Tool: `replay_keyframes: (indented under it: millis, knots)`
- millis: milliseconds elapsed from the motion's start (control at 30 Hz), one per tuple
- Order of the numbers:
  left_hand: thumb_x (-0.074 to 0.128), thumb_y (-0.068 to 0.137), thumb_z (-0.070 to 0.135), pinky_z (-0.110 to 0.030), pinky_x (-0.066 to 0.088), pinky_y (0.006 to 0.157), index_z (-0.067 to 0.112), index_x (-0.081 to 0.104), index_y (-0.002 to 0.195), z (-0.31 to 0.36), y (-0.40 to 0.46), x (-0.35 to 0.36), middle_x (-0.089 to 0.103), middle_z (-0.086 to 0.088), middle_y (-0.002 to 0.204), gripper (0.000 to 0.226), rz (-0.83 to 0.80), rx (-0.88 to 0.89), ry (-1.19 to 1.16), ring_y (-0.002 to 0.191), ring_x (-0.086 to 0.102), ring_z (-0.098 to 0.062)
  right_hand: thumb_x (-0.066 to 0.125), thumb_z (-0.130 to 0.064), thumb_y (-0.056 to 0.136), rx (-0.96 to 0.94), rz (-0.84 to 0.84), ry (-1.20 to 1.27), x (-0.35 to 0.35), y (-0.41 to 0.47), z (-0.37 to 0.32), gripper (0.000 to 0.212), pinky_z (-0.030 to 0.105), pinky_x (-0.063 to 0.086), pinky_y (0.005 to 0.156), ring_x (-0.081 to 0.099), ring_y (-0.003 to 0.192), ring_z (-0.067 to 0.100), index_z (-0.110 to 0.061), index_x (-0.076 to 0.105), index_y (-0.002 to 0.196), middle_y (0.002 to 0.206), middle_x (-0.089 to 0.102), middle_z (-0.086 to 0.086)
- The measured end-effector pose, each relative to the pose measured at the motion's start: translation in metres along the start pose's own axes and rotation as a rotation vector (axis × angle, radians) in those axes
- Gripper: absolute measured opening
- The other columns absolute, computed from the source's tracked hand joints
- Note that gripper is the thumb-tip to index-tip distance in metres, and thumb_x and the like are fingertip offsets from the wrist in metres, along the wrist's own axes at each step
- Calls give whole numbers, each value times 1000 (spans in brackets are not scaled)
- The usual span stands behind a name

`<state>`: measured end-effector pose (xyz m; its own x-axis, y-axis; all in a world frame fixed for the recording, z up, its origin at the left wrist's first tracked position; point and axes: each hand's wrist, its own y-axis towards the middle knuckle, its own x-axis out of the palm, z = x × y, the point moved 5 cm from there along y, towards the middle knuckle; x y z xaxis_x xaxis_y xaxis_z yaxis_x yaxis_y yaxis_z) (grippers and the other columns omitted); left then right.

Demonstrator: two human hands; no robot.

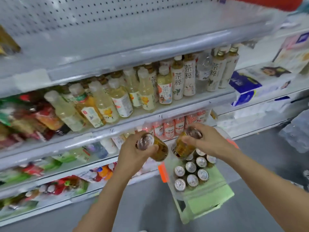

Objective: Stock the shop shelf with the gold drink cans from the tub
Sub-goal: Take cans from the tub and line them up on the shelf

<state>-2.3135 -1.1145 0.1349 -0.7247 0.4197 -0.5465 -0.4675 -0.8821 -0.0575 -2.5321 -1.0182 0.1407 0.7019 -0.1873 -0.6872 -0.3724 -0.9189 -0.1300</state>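
Hands: left hand and right hand each grip one gold can; about ten fill the tub.

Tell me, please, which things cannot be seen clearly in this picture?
Head view:
- Gold can in left hand: its label is motion-blurred and unreadable.
- Gold can in right hand: fingers cover part of its side.
- Cans in the tub: only tops show; the count is uncertain.
- Top shelf: its left part is cut off.

Gold cans with silver tops, a pale green stool, orange tub clips, grey shelves, white bottles with black characters.
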Motion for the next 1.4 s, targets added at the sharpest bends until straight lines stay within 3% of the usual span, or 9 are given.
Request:
replay_keyframes:
  millis: [200,267,433,633,767,1000,1167,1300,1400]
  knots:
    - [72,81,36,-27,45,86,36,60,113,-4,-16,-102,55,14,108,35,121,7,-49,100,56,-8,61,-63,77,-169,4,-117,15,7,-114,42,35,51,76,58,84,8,-28,63,98,94,64,-9]
    - [73,80,36,-26,49,83,39,60,109,-11,-22,-135,57,17,106,32,147,14,-73,97,59,-4,61,-65,76,-212,20,-167,24,8,-155,46,33,50,71,57,82,9,-25,63,98,93,64,-7]
    - [74,80,31,-8,44,54,30,54,104,-39,-37,-229,63,11,87,31,200,17,-98,69,61,6,55,-76,70,-277,59,-268,63,15,-259,55,30,46,60,57,74,10,-24,62,87,83,62,-7]
    - [73,80,31,-14,47,61,32,57,97,-78,-52,-360,66,9,86,23,253,43,-70,72,59,-4,58,-74,68,-337,141,-335,127,24,-381,53,31,44,57,57,66,15,-20,56,67,69,61,-4]
    - [73,78,40,-28,53,70,36,58,100,-105,-53,-436,67,11,92,27,282,46,-40,82,64,-9,59,-74,67,-360,153,-325,167,29,-444,53,31,42,55,57,68,15,-21,58,72,72,62,-4]
    - [70,83,35,-8,44,47,32,59,106,-127,-55,-519,67,6,98,26,336,59,-79,78,64,-6,57,-77,68,-419,179,-327,203,39,-541,57,33,51,65,59,73,12,-23,61,86,81,64,-6]
    - [68,82,41,-21,47,63,36,60,110,-136,-51,-560,66,3,111,29,414,57,-135,90,64,-7,57,-75,69,-504,225,-302,213,56,-610,61,37,56,62,63,67,16,-18,63,90,80,67,-1]
    - [68,83,39,-16,45,60,32,61,113,-140,-47,-586,66,4,109,31,482,58,-165,89,64,-6,56,-73,73,-544,234,-310,232,82,-661,61,32,58,55,66,56,19,-14,60,88,76,66,0]
    - [67,83,41,-19,46,63,31,61,116,-147,-43,-602,66,4,109,35,506,45,-192,91,65,-7,56,-76,71,-566,232,-313,255,111,-694,66,34,57,57,64,62,18,-12,57,86,73,63,-1]
